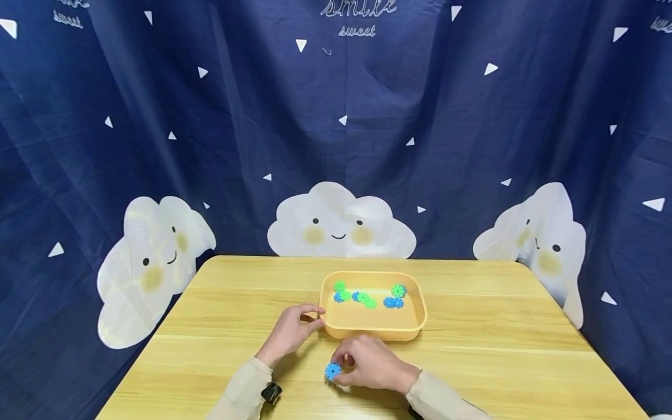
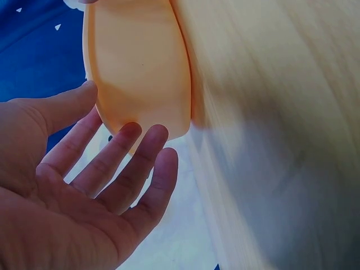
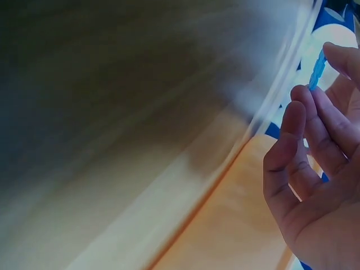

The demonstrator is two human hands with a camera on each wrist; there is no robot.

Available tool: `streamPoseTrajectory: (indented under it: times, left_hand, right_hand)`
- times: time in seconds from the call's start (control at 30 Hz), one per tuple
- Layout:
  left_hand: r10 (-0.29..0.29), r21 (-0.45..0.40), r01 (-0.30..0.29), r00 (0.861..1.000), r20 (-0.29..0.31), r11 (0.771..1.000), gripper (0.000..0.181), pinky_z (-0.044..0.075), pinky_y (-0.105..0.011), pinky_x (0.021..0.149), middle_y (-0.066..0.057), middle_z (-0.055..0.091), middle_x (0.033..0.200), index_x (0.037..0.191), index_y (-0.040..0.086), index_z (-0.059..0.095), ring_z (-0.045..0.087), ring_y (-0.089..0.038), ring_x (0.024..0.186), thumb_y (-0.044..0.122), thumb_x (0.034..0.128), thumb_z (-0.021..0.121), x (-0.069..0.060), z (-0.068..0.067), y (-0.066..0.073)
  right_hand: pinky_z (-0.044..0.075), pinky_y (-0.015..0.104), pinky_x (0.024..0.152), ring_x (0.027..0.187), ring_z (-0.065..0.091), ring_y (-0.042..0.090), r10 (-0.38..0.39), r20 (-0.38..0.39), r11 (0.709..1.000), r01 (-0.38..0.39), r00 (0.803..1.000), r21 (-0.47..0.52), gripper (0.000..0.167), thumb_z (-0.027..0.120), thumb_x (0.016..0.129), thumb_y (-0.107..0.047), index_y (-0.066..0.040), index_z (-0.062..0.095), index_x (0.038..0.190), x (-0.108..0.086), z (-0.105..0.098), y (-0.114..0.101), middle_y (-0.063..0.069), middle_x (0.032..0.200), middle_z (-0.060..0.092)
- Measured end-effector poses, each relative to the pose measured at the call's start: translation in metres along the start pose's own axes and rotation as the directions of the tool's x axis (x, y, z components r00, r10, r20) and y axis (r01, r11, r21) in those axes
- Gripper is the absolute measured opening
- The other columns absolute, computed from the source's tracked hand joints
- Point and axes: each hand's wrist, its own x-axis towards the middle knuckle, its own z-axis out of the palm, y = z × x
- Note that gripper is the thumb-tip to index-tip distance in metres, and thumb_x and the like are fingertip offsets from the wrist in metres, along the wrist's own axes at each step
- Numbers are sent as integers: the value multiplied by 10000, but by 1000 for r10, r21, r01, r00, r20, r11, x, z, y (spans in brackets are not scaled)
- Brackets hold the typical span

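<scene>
Against the left end of the yellow tray (image 1: 367, 334) my left hand (image 1: 291, 331) rests its thumb and index fingertips, the fingers loosely bent. In the left wrist view that hand (image 2: 107, 174) is beside the tray's wall (image 2: 143, 62), palm visible, fingers spread. My right hand (image 1: 370, 363) pinches a blue notched disc (image 1: 333, 371) above the table in front of the tray. The right wrist view shows the disc (image 3: 318, 70) edge-on between thumb and fingertips of the right hand (image 3: 318, 152), the other fingers curved and holding nothing.
Inside the tray lie several green discs (image 1: 370, 303) and blue discs (image 1: 389, 303), some overlapping, towards its back and sides. The wooden table (image 1: 488, 326) extends around it. A dark blue curtain (image 1: 315, 116) with clouds and triangles hangs behind.
</scene>
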Motion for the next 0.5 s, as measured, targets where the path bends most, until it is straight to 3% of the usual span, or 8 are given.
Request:
streamPoseTrajectory:
  times: [0.5]
  left_hand:
    - [-7, 9, 7, 1000, -11, 1000, 253, 560, -322, 739, -76, 737, 1172, 1182, 114, 751, 696, -244, 1004, 229, 956, 735, -1, 0, 2]
  right_hand:
    - [451, 128, 635, 741, 554, -97, 6, 92, 999, -2, 996, -48, 221, 858, 829, -375, -243, 780, 989, 10, 4, -6, -235, 916, 689]
